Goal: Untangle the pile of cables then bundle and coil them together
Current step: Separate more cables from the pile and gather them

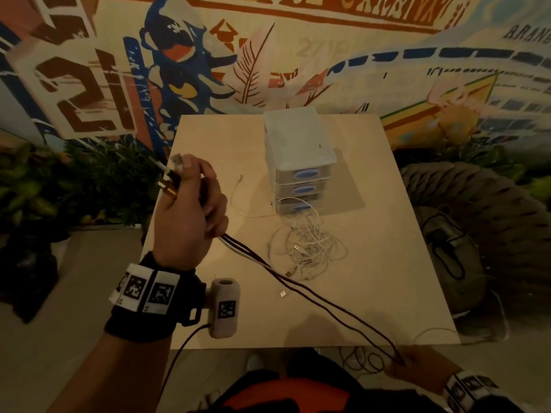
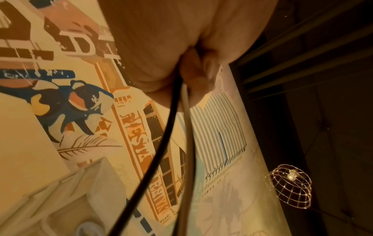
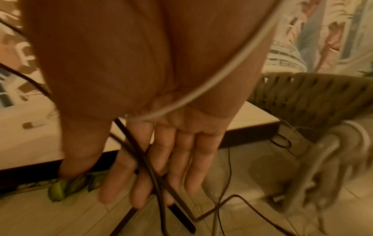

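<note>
My left hand (image 1: 190, 204) is raised over the table's left edge and grips the plug ends of several cables; gold connectors (image 1: 168, 186) stick out past the thumb. Dark cables (image 1: 313, 293) run in a near-straight line from that fist down to my right hand (image 1: 417, 365) off the table's near right corner. In the left wrist view, a black cable (image 2: 161, 143) and a grey one (image 2: 187, 127) leave the curled left hand (image 2: 161, 47). The right hand (image 3: 181, 151) has straight fingers, with dark cables (image 3: 145, 159) crossing them and a white cable (image 3: 222, 71) looped over the palm. A tangled white cable pile (image 1: 307, 248) lies mid-table.
A white drawer unit (image 1: 298, 150) stands at the back of the pale table (image 1: 387, 234). A loose USB plug (image 1: 282, 293) lies near the front. A woven chair (image 1: 477, 204) is on the right and plants (image 1: 44, 189) on the left. Cables trail on the floor below.
</note>
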The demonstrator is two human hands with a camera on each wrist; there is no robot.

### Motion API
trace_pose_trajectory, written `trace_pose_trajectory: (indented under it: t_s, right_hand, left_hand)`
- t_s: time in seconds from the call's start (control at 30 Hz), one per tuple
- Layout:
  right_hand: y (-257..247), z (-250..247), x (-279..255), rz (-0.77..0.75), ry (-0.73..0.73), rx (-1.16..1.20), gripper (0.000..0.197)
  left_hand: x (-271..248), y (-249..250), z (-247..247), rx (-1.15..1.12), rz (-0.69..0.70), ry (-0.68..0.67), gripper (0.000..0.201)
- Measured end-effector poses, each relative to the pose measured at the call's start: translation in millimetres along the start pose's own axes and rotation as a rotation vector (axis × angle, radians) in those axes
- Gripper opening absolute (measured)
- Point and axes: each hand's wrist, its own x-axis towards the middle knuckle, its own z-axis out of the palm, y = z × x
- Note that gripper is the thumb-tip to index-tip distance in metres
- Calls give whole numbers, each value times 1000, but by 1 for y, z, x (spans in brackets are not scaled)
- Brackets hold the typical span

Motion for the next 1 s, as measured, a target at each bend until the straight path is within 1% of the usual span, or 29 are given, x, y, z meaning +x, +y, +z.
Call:
trace_pose_trajectory:
  t_s: [0.07,0.13,0.17,0.23,0.27,0.3,0.33,0.37,0.4,0.43,0.47,0.5,0.57,0.6,0.67,0.7,0.8,0.87,0.93,1.0]
  right_hand:
    - [-18,-9,-14,-40,-42,-67,55]
    - [-38,-24,-24,-106,-47,-136,73]
    - [-51,-36,-32,-145,-22,-176,80]
    - [-84,-59,-51,-243,119,-188,86]
    - [-104,-68,-63,-319,220,-163,89]
    - [-128,-78,-76,-436,310,-125,91]
    - [-152,-85,-90,-552,366,-69,91]
    - [-178,-90,-103,-671,390,-14,87]
    - [-201,-94,-112,-750,372,34,77]
    - [-222,-96,-117,-805,327,88,57]
    - [-239,-95,-117,-814,262,131,33]
    - [-253,-91,-118,-813,195,166,16]
    - [-267,-81,-109,-820,147,224,34]
    - [-268,-75,-104,-822,147,264,38]
    - [-266,-67,-96,-846,190,320,37]
    - [-265,-66,-92,-845,212,345,37]
    - [-263,-67,-82,-862,282,400,43]
    - [-263,-69,-77,-889,300,346,50]
    - [-262,-66,-72,-911,324,268,51]
    - [-260,-64,-64,-908,319,196,48]
  left_hand:
    - [-4,-2,11,-13,-49,-39,39]
    - [-8,-5,22,-26,-92,-93,43]
    - [-10,-7,28,-32,-113,-124,45]
    - [-15,-11,38,-34,-149,-193,48]
    - [-17,-13,43,-27,-157,-232,50]
    - [-19,-15,48,-20,-153,-273,51]
    - [-21,-18,53,-13,-143,-313,51]
    - [-22,-21,58,-6,-133,-338,52]
    - [-22,-23,63,5,-126,-347,52]
    - [-22,-23,66,17,-120,-340,54]
    - [-22,-23,69,35,-104,-317,56]
    - [-21,-22,69,58,-77,-280,58]
    - [-17,-19,63,102,-25,-195,62]
    - [-14,-19,58,105,-11,-160,63]
    - [-12,-22,48,76,-19,-111,59]
    - [-12,-26,45,62,-44,-103,53]
    - [-17,-40,40,54,-122,-118,40]
    - [-20,-46,42,35,-170,-80,33]
    - [-19,-50,43,-18,-236,-7,28]
    - [-13,-51,42,-37,-259,49,30]
